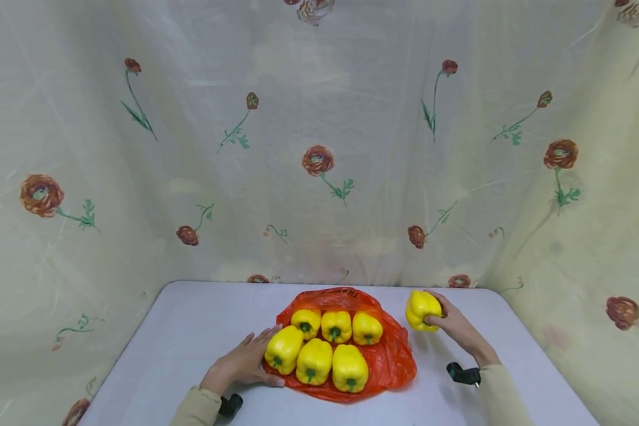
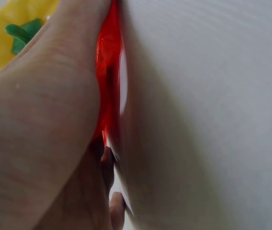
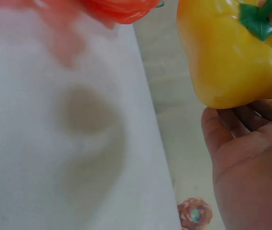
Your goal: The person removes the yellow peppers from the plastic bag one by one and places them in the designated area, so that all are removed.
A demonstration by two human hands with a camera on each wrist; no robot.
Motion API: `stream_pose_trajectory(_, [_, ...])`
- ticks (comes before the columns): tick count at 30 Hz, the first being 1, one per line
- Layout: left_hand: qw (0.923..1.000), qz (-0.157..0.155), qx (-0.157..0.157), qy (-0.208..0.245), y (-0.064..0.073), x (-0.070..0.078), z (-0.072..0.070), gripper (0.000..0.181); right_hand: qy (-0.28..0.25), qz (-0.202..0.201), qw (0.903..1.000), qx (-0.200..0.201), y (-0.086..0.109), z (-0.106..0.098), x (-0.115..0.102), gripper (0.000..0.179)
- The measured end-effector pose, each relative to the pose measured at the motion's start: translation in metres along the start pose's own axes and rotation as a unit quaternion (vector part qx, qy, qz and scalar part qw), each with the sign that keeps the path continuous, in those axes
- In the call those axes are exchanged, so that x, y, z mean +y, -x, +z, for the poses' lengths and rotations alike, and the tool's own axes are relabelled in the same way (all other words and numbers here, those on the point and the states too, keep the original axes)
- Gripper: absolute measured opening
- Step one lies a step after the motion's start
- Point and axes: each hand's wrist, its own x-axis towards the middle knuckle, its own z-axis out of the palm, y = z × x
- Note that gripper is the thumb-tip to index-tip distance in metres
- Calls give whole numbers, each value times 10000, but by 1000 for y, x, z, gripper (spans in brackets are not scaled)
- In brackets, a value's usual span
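Up off the right side of the table, my right hand [image 1: 458,326] grips a yellow bell pepper [image 1: 422,310] with a green stem. In the right wrist view, fingers curl under the pepper [image 3: 232,60] and its shadow falls on the tabletop. A red plastic bag [image 1: 394,370] lies spread in the middle of the table, with several more yellow peppers [image 1: 314,360] in two rows on it, stems toward me. My left hand [image 1: 249,360] rests at the bag's left edge, fingers extended, beside the front-left pepper [image 1: 284,348]. The left wrist view shows the palm against red plastic [image 2: 108,62].
The white table [image 1: 202,319] has rounded far corners. A flower-printed curtain [image 1: 319,248] hangs behind it and along both sides. Black wrist devices sit on the left wrist [image 1: 231,406] and right wrist [image 1: 463,374]. Dark lettering marks the bag's far edge.
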Motion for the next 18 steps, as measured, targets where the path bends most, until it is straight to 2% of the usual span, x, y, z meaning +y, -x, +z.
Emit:
stream_pose_trajectory(11, [10000,4,1,15,-1,-1,1,120,-289,555,9980,18,-13,7,28,77])
stream_pose_trajectory(18, [10000,-8,-4,59,1,1,0,120,-446,740,9963,-12,-14,12,32,78])
